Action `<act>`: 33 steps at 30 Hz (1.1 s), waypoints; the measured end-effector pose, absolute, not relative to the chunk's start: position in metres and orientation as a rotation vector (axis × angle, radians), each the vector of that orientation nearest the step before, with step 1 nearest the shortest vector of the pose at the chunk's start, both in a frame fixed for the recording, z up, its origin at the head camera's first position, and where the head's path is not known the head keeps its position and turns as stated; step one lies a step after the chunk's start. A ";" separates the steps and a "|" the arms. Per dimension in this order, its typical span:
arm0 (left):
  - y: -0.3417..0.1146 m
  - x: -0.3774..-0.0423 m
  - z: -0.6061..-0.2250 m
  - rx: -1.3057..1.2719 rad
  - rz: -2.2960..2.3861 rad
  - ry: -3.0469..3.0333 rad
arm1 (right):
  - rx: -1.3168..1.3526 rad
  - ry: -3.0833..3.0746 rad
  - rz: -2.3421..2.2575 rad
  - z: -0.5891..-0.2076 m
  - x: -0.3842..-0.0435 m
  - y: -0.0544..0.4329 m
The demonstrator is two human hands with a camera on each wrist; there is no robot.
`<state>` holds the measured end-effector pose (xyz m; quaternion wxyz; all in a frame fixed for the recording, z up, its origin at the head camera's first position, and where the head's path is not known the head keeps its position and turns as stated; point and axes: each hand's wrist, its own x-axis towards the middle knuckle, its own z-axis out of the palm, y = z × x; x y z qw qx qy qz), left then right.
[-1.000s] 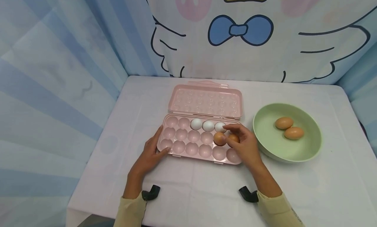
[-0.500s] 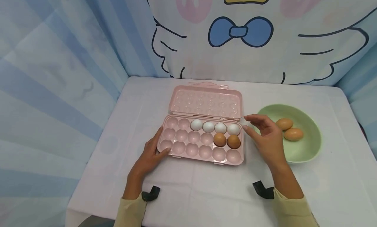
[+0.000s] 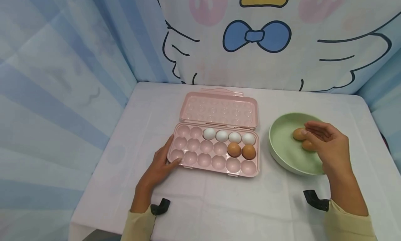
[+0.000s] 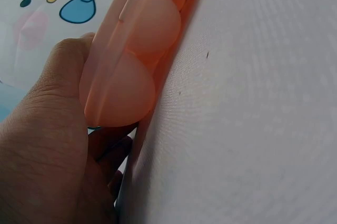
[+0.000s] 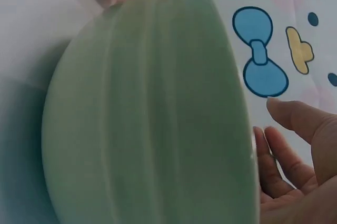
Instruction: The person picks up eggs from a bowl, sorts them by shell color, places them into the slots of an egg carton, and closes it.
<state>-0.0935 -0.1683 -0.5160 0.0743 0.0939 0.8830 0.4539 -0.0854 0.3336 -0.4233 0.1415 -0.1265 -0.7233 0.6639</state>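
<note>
My left hand (image 3: 158, 168) holds the left end of a pink egg carton (image 3: 204, 160), thumb on the front corner and fingers along its side. Several white eggs (image 3: 222, 136) sit in the back row, at its right. Two brown eggs (image 3: 241, 151) fill the middle row's right cups. My right hand (image 3: 332, 147) is over the green bowl (image 3: 285, 149), fingers apart and nothing between them. Below its fingertips lie two brown eggs, one at the back (image 3: 299, 134) and one nearer (image 3: 308, 146), partly hidden by the hand. In the right wrist view, the bowl's wall (image 5: 147, 108) hides the eggs inside.
The carton's lid (image 3: 219, 109) lies folded back behind it. A white cloth covers the table (image 3: 206, 199). A printed curtain (image 3: 257, 67) hangs at the back edge, and blue striped cloth (image 3: 62, 95) rises on the left.
My right hand has left the carton's right end and moved right to above the bowl; a white egg shows where it was. My left hand stays on the carton.
</note>
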 end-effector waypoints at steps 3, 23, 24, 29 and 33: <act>-0.169 -0.094 -0.517 0.291 1.363 2.653 | -0.424 -2.082 1.935 -0.427 -0.085 0.343; -0.171 -0.094 -0.518 0.313 1.369 2.651 | -0.565 -2.458 1.735 -0.437 -0.098 0.347; -0.171 -0.094 -0.518 0.312 1.368 2.651 | -0.562 -2.505 1.700 -0.437 -0.099 0.347; -0.171 -0.094 -0.517 0.317 1.371 2.647 | -0.530 -2.710 1.539 -0.434 -0.107 0.346; -0.170 -0.093 -0.516 0.307 1.373 2.641 | -0.434 -2.811 1.443 -0.434 -0.112 0.343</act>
